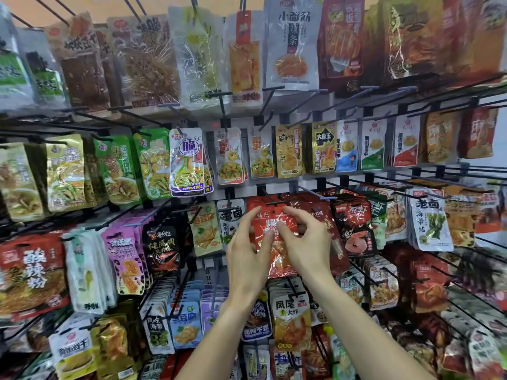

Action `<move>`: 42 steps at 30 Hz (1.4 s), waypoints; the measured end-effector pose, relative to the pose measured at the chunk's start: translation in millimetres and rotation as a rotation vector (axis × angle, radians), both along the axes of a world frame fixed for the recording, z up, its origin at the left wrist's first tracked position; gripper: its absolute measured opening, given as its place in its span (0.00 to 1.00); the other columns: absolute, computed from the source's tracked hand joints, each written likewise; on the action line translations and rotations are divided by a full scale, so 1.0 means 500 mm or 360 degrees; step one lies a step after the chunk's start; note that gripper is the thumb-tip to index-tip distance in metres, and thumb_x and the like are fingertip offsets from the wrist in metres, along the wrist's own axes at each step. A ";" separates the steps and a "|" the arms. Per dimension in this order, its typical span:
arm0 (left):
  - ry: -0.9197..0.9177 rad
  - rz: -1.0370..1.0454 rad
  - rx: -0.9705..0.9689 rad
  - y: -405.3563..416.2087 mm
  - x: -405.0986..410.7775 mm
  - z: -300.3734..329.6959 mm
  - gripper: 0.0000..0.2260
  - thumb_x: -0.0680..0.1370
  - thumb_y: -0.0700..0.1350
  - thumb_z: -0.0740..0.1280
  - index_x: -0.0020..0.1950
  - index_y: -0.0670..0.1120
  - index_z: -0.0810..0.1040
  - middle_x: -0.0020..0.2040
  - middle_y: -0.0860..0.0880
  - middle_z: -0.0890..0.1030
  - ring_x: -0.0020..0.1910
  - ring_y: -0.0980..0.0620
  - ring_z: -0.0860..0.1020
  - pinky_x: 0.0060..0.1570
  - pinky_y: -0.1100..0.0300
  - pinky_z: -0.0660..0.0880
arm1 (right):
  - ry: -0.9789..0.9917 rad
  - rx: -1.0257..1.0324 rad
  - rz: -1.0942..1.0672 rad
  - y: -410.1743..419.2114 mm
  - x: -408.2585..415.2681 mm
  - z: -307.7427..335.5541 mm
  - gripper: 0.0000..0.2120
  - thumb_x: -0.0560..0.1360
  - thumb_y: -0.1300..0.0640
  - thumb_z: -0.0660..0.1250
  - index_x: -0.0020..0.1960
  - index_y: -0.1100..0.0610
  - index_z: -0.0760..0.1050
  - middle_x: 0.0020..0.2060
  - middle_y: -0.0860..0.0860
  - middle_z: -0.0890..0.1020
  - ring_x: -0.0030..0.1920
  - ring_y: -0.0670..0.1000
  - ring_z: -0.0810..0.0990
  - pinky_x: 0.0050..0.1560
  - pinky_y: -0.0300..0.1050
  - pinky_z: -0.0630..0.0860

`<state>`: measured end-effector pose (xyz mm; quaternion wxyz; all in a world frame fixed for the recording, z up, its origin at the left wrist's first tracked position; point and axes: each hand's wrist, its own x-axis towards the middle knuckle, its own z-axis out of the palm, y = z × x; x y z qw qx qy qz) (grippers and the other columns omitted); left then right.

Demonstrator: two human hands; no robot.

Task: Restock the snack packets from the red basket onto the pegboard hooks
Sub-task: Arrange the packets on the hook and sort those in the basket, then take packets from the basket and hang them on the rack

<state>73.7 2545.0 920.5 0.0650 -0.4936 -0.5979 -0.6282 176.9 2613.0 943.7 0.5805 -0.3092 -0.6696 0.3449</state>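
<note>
Both the left hand and right hand pinch a red snack packet at its upper part, near the pegboard's middle, just under a hook; it looks light, crinkly, slippery.

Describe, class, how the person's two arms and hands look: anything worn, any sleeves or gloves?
Both forearms are bare up to the bottom edge of the picture, with no sleeves in view. The left hand and the right hand wear no gloves. No watch or bracelet shows on either wrist. The left hand may carry a thin ring, too small to tell.
</note>
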 end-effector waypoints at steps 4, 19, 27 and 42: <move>0.0028 0.0080 -0.0119 0.005 -0.008 0.000 0.20 0.83 0.52 0.69 0.76 0.60 0.73 0.69 0.61 0.78 0.57 0.43 0.82 0.59 0.45 0.81 | -0.0088 0.0002 -0.0040 0.000 -0.007 0.003 0.17 0.78 0.53 0.74 0.67 0.49 0.81 0.62 0.44 0.83 0.65 0.47 0.78 0.70 0.54 0.75; 0.0917 0.0374 -0.0749 0.036 -0.078 -0.022 0.40 0.82 0.52 0.67 0.87 0.51 0.46 0.76 0.39 0.64 0.66 0.39 0.76 0.60 0.49 0.78 | -0.1164 0.0853 -0.0307 0.052 -0.025 -0.058 0.31 0.76 0.65 0.72 0.77 0.59 0.69 0.81 0.56 0.61 0.79 0.58 0.61 0.70 0.50 0.74; 0.0957 0.0530 -0.0781 0.076 -0.101 -0.026 0.39 0.83 0.51 0.67 0.87 0.53 0.46 0.75 0.38 0.63 0.66 0.39 0.74 0.58 0.46 0.80 | -0.1327 0.0941 -0.0502 0.078 -0.071 -0.062 0.33 0.67 0.68 0.79 0.71 0.64 0.74 0.72 0.62 0.72 0.73 0.61 0.69 0.64 0.52 0.80; 0.1158 0.0102 -0.0481 -0.069 0.149 -0.232 0.23 0.85 0.52 0.65 0.81 0.50 0.70 0.64 0.41 0.74 0.60 0.41 0.75 0.57 0.49 0.75 | -0.0798 0.0648 -0.0260 -0.074 0.272 -0.314 0.18 0.80 0.55 0.72 0.69 0.59 0.77 0.62 0.54 0.79 0.65 0.53 0.75 0.67 0.40 0.67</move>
